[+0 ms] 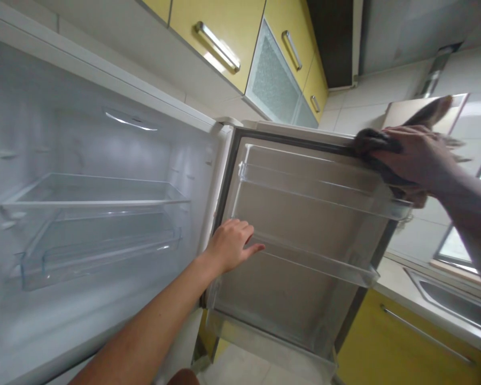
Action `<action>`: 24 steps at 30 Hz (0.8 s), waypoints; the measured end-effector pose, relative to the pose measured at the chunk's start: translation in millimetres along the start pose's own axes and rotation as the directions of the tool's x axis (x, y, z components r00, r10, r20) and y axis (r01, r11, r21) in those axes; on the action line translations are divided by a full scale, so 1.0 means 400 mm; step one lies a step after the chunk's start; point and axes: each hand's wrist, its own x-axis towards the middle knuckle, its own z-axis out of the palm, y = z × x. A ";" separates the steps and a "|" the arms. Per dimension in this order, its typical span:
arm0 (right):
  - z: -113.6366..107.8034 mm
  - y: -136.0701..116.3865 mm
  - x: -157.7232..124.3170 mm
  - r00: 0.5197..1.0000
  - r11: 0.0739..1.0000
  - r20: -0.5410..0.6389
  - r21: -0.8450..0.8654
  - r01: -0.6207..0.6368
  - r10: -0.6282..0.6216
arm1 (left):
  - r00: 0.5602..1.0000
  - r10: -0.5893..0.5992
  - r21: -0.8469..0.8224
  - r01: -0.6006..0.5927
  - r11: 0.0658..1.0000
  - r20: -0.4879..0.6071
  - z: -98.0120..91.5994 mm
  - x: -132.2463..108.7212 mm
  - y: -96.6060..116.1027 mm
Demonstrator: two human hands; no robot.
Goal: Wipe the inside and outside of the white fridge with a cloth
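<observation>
The refrigerator door [304, 224] stands wide open, with clear plastic door shelves across its inner side. My left hand [232, 245] is at the hinge-side end of the middle door shelf [324, 266]. Its fingers curl over the rim and its thumb sticks out to the right. At the door's upper outer corner, my right hand [414, 155] is closed around a dark, bunched cloth [374, 143]. The cloth presses on the top edge and gasket, and part of it pokes up above the hand. Motion blurs the right hand and forearm a little.
On the left is the refrigerator interior [104, 144], with a glass shelf [96, 192] and a clear drawer [104, 256]. Yellow wall cabinets [220, 32] hang above. A sink [457, 299] is set in the counter at right, over a yellow cabinet front [409, 342].
</observation>
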 end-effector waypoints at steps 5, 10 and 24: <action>0.033 -0.209 0.143 0.985 0.967 0.103 0.232 0.109 -0.136 | 1.000 -0.029 0.007 0.029 1.000 0.008 0.014 0.012 0.013; 0.041 -0.390 0.235 0.979 0.899 0.071 0.412 0.148 -0.193 | 0.999 -0.043 0.024 0.044 0.999 -0.016 0.028 0.013 0.026; -0.013 -0.522 0.350 0.966 0.833 0.192 0.552 0.038 -0.171 | 1.000 -0.017 -0.029 0.017 0.999 -0.020 0.006 -0.002 -0.005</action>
